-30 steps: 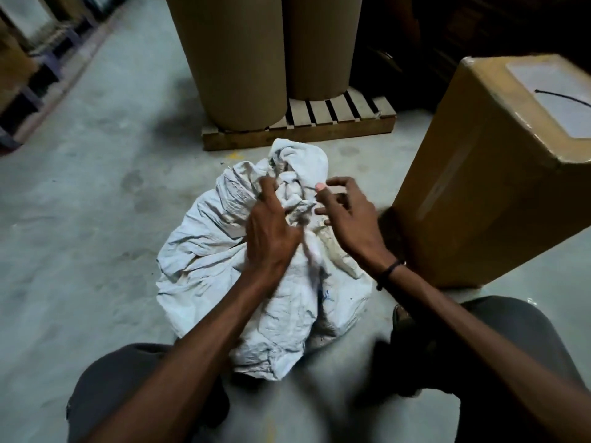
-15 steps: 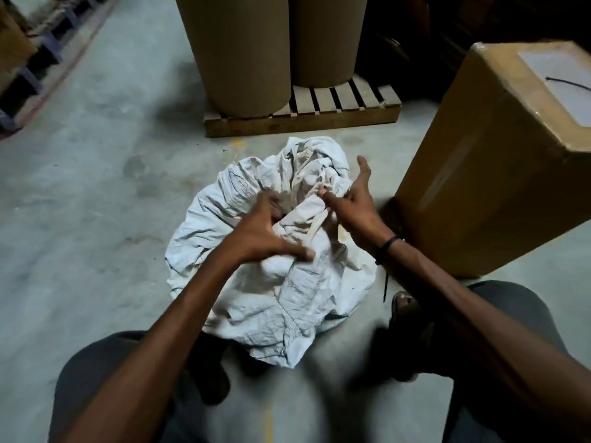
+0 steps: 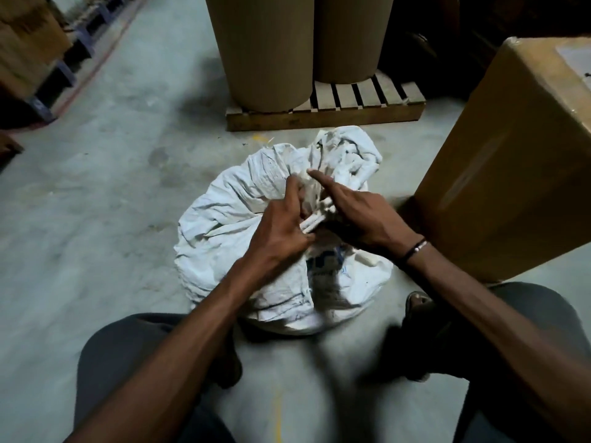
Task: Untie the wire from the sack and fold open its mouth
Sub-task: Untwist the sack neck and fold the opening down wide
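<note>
A crumpled white woven sack (image 3: 230, 238) sits on the concrete floor between my knees. Its bunched neck (image 3: 339, 158) sticks up at the far side. My left hand (image 3: 281, 231) is on the gathered neck, pinching twisted white fabric between thumb and fingers. My right hand (image 3: 361, 215) lies across the same spot from the right, index finger stretched out toward the left, its other fingers curled into the folds. The wire itself is hidden under my hands and the fabric.
A large cardboard box (image 3: 511, 161) stands close on the right. Two tall brown cardboard rolls (image 3: 265, 49) stand on a wooden pallet (image 3: 323, 118) just behind the sack. Blue racking (image 3: 60, 71) with boxes lines the far left.
Both hands have shifted on the sack's neck: the right hand has turned from fingers-up to lying flat with the index finger pointing left. The left hand has moved in closer to it.
</note>
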The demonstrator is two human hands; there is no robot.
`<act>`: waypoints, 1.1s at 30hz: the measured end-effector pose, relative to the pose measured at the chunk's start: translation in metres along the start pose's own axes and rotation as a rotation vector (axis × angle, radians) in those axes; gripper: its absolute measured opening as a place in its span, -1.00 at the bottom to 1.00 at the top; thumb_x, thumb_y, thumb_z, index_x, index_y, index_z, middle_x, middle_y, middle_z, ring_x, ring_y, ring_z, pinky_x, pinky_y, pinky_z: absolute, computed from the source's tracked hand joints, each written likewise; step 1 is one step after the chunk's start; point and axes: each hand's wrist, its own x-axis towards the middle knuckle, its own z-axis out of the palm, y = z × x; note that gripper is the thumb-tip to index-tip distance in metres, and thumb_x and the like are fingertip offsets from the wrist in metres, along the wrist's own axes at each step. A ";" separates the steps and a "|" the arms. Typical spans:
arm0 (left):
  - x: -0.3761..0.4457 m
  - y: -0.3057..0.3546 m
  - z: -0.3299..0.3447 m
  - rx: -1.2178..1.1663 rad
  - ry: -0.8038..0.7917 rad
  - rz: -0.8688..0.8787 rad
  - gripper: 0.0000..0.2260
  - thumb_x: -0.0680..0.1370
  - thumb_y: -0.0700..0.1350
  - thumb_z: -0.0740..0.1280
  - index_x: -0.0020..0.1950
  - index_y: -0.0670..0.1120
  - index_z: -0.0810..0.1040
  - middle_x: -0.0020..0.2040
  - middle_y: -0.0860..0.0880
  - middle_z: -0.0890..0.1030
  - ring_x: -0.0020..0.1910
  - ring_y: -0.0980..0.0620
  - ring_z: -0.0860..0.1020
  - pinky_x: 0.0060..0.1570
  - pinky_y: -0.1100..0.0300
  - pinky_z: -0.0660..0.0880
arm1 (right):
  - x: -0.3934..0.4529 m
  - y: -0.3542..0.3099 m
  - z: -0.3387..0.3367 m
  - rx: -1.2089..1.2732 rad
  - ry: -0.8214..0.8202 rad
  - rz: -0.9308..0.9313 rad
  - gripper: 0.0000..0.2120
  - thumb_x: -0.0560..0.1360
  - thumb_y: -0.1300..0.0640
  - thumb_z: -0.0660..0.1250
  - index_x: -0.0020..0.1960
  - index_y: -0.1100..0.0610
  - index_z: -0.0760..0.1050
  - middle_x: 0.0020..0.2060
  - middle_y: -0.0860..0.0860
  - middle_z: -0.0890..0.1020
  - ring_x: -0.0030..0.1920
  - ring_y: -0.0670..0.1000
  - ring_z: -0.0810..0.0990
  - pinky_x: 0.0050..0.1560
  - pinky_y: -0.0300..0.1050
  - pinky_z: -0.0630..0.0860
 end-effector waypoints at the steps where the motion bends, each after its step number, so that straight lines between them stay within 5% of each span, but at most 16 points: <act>1: 0.002 -0.005 -0.005 -0.077 -0.088 -0.015 -0.23 0.26 -0.11 0.67 0.32 -0.15 0.30 -0.11 0.01 0.62 -0.16 -0.07 0.66 -0.24 0.15 0.56 | 0.002 0.004 0.003 -0.013 0.047 0.050 -0.14 0.56 0.09 0.42 0.69 -0.03 -0.02 0.12 0.14 0.68 -0.16 0.26 0.65 -0.31 0.03 0.42; 3: 0.002 -0.019 -0.015 -0.041 -0.253 -0.045 -0.13 0.12 0.02 0.75 0.24 -0.10 0.33 0.07 -0.01 0.57 0.01 -0.04 0.59 -0.03 0.11 0.55 | 0.006 0.012 0.005 0.021 0.136 0.161 -0.19 0.55 0.17 0.40 0.66 0.01 0.03 -0.20 0.11 0.60 -0.25 0.27 0.61 -0.33 0.00 0.37; 5: -0.005 -0.034 -0.020 0.121 -0.368 -0.076 -0.06 0.04 0.16 0.75 0.22 -0.01 0.27 0.17 -0.02 0.52 0.10 -0.02 0.51 0.07 0.06 0.50 | 0.006 0.018 0.007 0.151 0.195 0.233 -0.21 0.53 0.15 0.44 0.60 0.04 0.06 -0.28 0.05 0.57 -0.29 0.23 0.58 -0.32 0.04 0.45; 7: -0.016 -0.043 -0.018 0.179 -0.365 -0.119 -0.16 0.14 0.16 0.68 0.18 0.04 0.23 0.07 -0.05 0.59 0.03 -0.11 0.59 -0.05 0.01 0.54 | 0.006 0.020 0.011 0.232 0.186 0.248 -0.22 0.49 0.16 0.47 0.58 0.06 0.12 -0.28 0.08 0.59 -0.28 0.19 0.57 -0.30 0.08 0.49; 12: -0.018 -0.038 -0.020 0.297 0.076 -0.083 -0.59 0.27 -0.09 0.44 0.00 0.00 0.32 -0.28 -0.03 0.57 -0.27 -0.26 0.56 -0.34 -0.02 0.50 | -0.002 0.016 -0.002 -0.020 0.139 0.050 -0.04 0.36 -0.09 0.52 0.63 -0.03 0.11 0.19 0.00 0.67 -0.07 0.18 0.66 -0.18 0.06 0.60; 15: -0.018 -0.035 -0.023 0.384 0.264 0.019 -0.65 0.23 -0.24 0.43 -0.12 -0.05 0.33 -0.27 -0.02 0.49 -0.31 -0.25 0.48 -0.42 0.04 0.36 | -0.002 0.001 0.003 -0.117 0.074 -0.052 0.08 0.35 -0.27 0.47 0.68 0.00 0.01 0.12 0.05 0.70 -0.13 0.23 0.69 -0.23 0.04 0.60; 17: -0.017 -0.031 -0.023 0.477 0.290 0.150 -0.70 0.27 -0.22 0.45 -0.12 -0.08 0.39 -0.20 -0.06 0.49 -0.27 -0.22 0.50 -0.40 0.05 0.31 | 0.003 -0.010 0.012 -0.139 0.028 0.003 0.02 0.41 -0.15 0.42 0.70 0.06 -0.04 -0.04 0.08 0.70 -0.21 0.27 0.66 -0.31 -0.01 0.48; 20: -0.015 -0.024 -0.028 0.346 0.037 0.212 -0.66 0.32 -0.14 0.47 -0.08 -0.05 0.33 -0.16 -0.01 0.49 -0.19 -0.20 0.53 -0.33 0.04 0.34 | 0.007 -0.010 0.021 -0.132 0.003 0.182 -0.13 0.52 0.08 0.36 0.69 0.12 -0.03 -0.34 0.03 0.49 -0.38 0.23 0.48 -0.35 -0.04 0.32; 23: -0.013 -0.022 -0.045 -0.115 -0.376 -0.101 -0.46 0.34 0.16 0.63 0.09 -0.02 0.41 0.09 0.10 0.58 -0.02 0.07 0.62 -0.05 0.15 0.54 | 0.008 -0.004 0.024 -0.041 0.081 0.218 -0.19 0.52 0.18 0.34 0.59 0.02 -0.10 -0.45 -0.10 0.30 -0.44 0.19 0.42 -0.42 -0.06 0.23; 26: -0.008 -0.041 -0.051 -0.278 -0.357 -0.308 -0.30 0.33 0.16 0.65 0.34 0.03 0.39 0.29 0.06 0.57 0.05 0.07 0.70 0.15 0.08 0.60 | 0.005 -0.006 0.027 0.045 0.099 0.164 -0.25 0.54 0.21 0.36 0.46 -0.05 -0.10 -0.43 -0.11 0.28 -0.43 0.14 0.36 -0.36 -0.07 0.19; 29: -0.003 -0.050 -0.043 -0.140 -0.390 -0.382 -0.10 0.23 0.13 0.71 0.45 0.05 0.35 0.12 0.08 0.62 0.03 0.09 0.66 0.09 0.18 0.56 | 0.003 -0.011 0.031 0.083 0.068 0.129 -0.25 0.53 0.15 0.41 0.45 -0.07 -0.06 -0.37 -0.04 0.39 -0.39 0.22 0.49 -0.33 -0.05 0.25; 33: -0.005 -0.051 -0.026 -0.046 -0.052 -0.286 -0.43 0.20 -0.07 0.68 0.12 -0.02 0.52 -0.24 0.07 0.66 -0.27 0.13 0.59 -0.14 0.07 0.57 | 0.003 -0.008 0.018 0.123 -0.028 0.019 -0.26 0.44 -0.21 0.31 0.51 -0.02 0.14 -0.37 0.03 0.56 -0.31 0.21 0.58 -0.35 0.04 0.45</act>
